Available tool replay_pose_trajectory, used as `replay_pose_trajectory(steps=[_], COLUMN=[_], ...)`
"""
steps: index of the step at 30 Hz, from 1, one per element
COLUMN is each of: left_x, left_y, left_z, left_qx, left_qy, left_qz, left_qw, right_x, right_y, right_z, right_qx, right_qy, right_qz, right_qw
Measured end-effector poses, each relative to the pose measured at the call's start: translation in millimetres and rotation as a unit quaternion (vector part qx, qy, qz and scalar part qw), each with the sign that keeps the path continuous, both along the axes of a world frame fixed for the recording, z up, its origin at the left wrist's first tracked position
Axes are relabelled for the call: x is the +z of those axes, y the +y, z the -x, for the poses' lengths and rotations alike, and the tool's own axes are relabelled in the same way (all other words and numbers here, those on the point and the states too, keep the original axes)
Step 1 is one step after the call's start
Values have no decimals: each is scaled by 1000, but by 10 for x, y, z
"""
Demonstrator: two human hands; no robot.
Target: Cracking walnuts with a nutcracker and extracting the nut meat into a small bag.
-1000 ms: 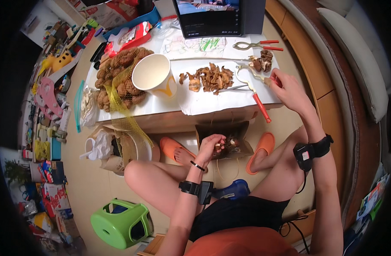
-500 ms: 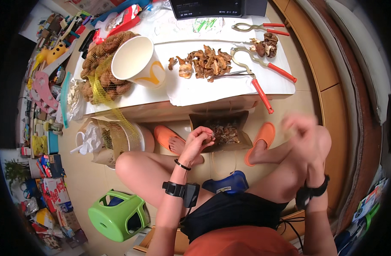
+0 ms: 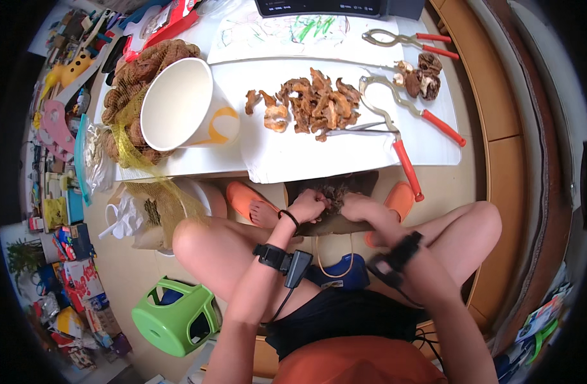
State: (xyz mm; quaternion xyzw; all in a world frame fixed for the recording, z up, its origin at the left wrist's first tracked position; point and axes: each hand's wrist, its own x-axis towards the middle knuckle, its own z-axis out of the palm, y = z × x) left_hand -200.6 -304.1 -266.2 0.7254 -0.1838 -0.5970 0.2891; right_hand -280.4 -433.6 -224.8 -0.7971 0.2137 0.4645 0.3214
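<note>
My left hand (image 3: 308, 205) is over the mouth of a brown paper bag (image 3: 364, 184) between my feet. Its fingers are curled together, and what they hold, if anything, is too small to make out. Close beside it, my right hand (image 3: 357, 208) reaches down to the same bag, its fingertips blurred and partly hidden. Shell bits (image 3: 334, 192) show in the bag between both hands. On the table above lies a pile of brown walnut pieces (image 3: 322, 102). A red-handled nutcracker (image 3: 407, 168) rests at the pile's right, its handle past the table edge.
A large white paper cup (image 3: 178, 105) stands by a yellow net bag of walnuts (image 3: 123, 83). Another red-handled nutcracker (image 3: 412, 43) and some cracked walnuts (image 3: 424, 80) lie at the right. A green stool (image 3: 168, 323) and a blue object (image 3: 341, 272) are on the floor.
My right hand has come down and left from above my right knee to the paper bag. My left hand has moved slightly toward the bag. The view has shifted, so the table appears lower.
</note>
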Motion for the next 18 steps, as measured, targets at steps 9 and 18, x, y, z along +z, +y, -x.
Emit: replay_pose_trajectory(steps=[9,18], left_x=[-329,-443], left_y=[150,458], left_z=[279,200], left_qx=[396,284], left_qy=[178,124], left_qz=[0,25], left_qw=[901,950], right_x=[-641,-996], right_y=[102,179], right_z=[-40,169], right_qx=[-18,-47], right_qy=[-21,-3], right_qz=[111,127], right_qw=[993,991])
